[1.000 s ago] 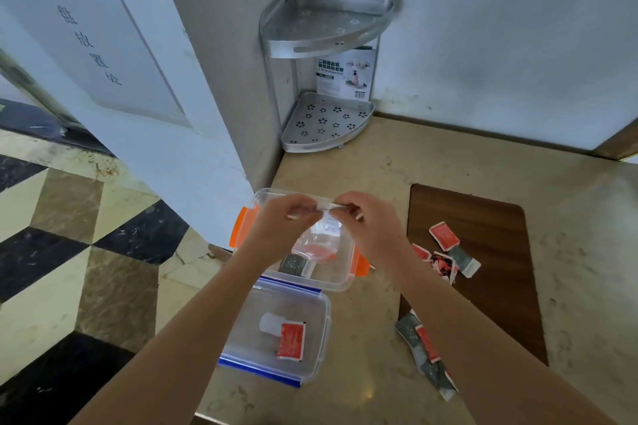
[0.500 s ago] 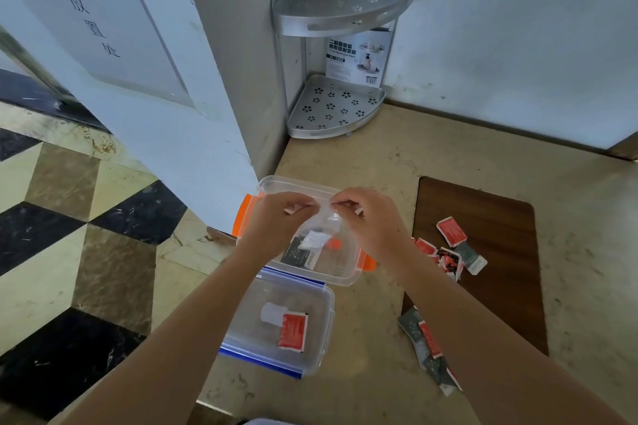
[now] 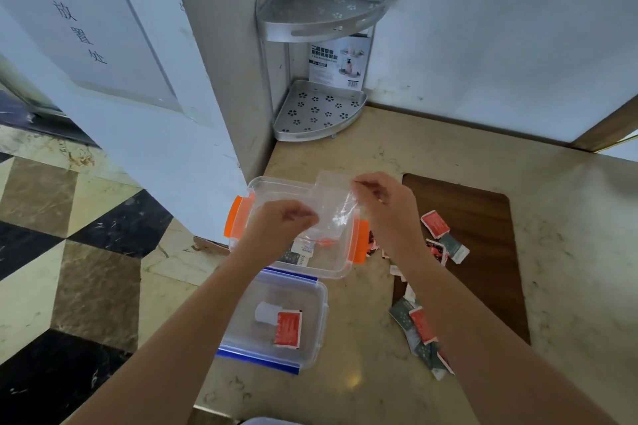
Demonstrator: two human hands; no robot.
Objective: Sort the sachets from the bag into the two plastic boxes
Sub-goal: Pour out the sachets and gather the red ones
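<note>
Bag (image 3: 333, 207) in two hands (image 3: 381, 205), two boxes (image 3: 340, 271)

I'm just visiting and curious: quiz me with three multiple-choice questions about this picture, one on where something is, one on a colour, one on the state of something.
1. Where is the clear bag?
A. on the metal shelf
B. held above the box with orange clips
C. on the floor

2. What colour are the clips on the nearer box?
A. blue
B. green
C. yellow

3. How is the box with orange clips?
A. lidded and shut
B. upside down
C. open on top

Answers:
1 B: the left hand and right hand pinch the bag over that box.
2 A: blue strips line its near and far edges.
3 C: no lid covers it, and a dark sachet shows inside.
</note>
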